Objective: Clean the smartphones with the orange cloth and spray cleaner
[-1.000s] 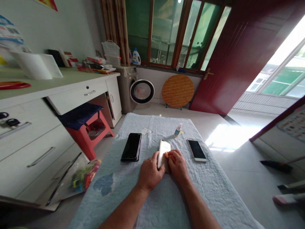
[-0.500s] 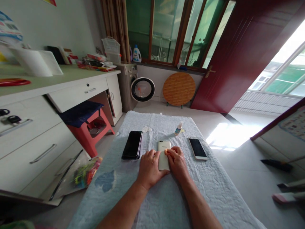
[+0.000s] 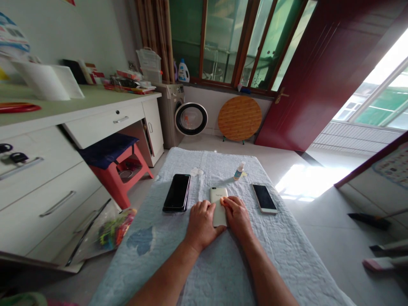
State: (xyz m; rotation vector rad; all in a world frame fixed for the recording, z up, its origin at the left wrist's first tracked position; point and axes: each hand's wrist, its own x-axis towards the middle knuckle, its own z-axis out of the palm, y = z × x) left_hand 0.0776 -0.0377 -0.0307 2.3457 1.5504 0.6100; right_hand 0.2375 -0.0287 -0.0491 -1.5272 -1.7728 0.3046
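Observation:
A white smartphone (image 3: 219,217) lies back side up on the cloth-covered table, its camera at the far end. My left hand (image 3: 201,222) grips its left edge, with the thumb along the near end. Pinched in the fingers of my right hand (image 3: 237,214) is a small orange piece (image 3: 222,200), pressed on the phone's back near the right edge; its kind is too small to tell. To the left lies a black smartphone (image 3: 177,192), screen up. A white phone with a dark screen (image 3: 264,198) lies to the right. Beyond stands a small spray bottle (image 3: 239,171).
A pale blue quilted cloth (image 3: 277,259) covers the table. At left are a red stool (image 3: 127,180), a plastic bag (image 3: 105,233) and a white desk (image 3: 105,119). A washing machine (image 3: 170,114) with its door open and a round wooden tabletop (image 3: 239,118) stand behind.
The orange piece and my right fingers have shifted slightly on the phone's back. The white phone has turned or slid slightly left; my left hand still holds it.

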